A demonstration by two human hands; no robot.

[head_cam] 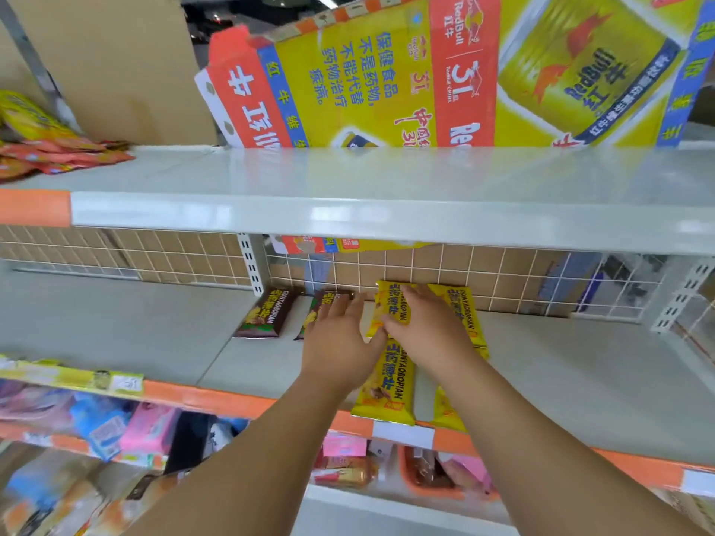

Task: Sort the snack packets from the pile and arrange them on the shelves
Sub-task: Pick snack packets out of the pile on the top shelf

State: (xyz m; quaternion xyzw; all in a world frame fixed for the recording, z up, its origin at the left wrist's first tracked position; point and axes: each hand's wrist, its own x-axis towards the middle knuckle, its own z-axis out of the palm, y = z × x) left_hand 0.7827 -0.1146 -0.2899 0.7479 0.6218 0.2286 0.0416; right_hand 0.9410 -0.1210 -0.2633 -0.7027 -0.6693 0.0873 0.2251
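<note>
Your right hand (429, 330) is lying flat on the back yellow packet (392, 305), fingers fairly straight across its face and thumb at its lower left corner. It's pressing, not curling round it. That packet is sitting at the rear of the middle shelf (154, 334), its top end against the wire grid (503, 280).

Your left hand (340, 338) is also lying wide and flat, just beside the right, with the thumbs nearly touching. Its fingertips are reaching the second brown packet (323, 299) and covering most of it. The first brown packet (267, 313) is lying free to the left of that, near the shelf upright.

Three more yellow ones are on the same shelf:
- The right yellow packet (466, 317) is showing beside your right hand, partly under the wrist.
- The front yellow packet (387, 384) is lying between your forearms, its end overhanging the orange price strip (216, 400).
- Another yellow packet (445, 413) is peeking out under your right forearm at the front edge.

On the top shelf (348, 176), a heap of orange and yellow packets (46, 148) is sitting far left. A Red Bull carton (387, 71) is leaning behind that shelf. Mixed goods (147, 427) are showing blurred on the shelf below.
</note>
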